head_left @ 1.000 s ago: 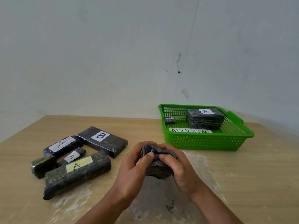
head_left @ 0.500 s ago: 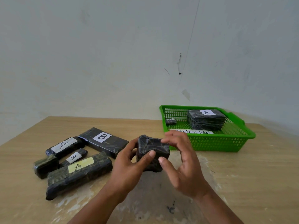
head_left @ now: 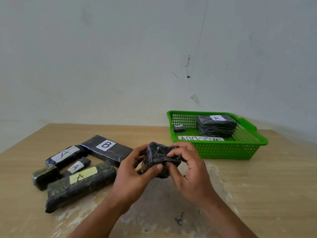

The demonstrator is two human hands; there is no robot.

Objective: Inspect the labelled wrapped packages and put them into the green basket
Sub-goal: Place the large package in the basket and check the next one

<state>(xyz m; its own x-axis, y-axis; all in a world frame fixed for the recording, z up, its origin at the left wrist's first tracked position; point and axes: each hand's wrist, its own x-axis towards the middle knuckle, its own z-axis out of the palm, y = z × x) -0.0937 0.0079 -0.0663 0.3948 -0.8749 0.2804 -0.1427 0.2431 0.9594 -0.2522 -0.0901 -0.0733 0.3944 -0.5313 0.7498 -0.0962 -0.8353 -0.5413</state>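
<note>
**Both hands on one small wrapped package, centre frame**

From my seat, the left hand [head_left: 132,170] and the right hand [head_left: 190,170] meet just below the middle of the frame. Both are curled round a small dark wrapped package [head_left: 159,157], held clear of the table [head_left: 257,186]. The left thumb presses on its near face, and the right fingertips pinch a fold of the wrap. I see no label on the faces turned to me, though the hands cover much of it.

Right of the hands and further back stands the green basket [head_left: 223,150]. It holds a blocky package marked A [head_left: 216,126], a tiny package [head_left: 179,128] in its far left corner, and a lettered paper strip [head_left: 200,139] along its near wall.

At lower left, five more lie close together: a flat package marked B [head_left: 106,148], a rounded one marked A [head_left: 65,155], a slim one marked A [head_left: 76,167], a long one with a yellow A label [head_left: 80,182], and a stubby greenish one [head_left: 45,176].
</note>
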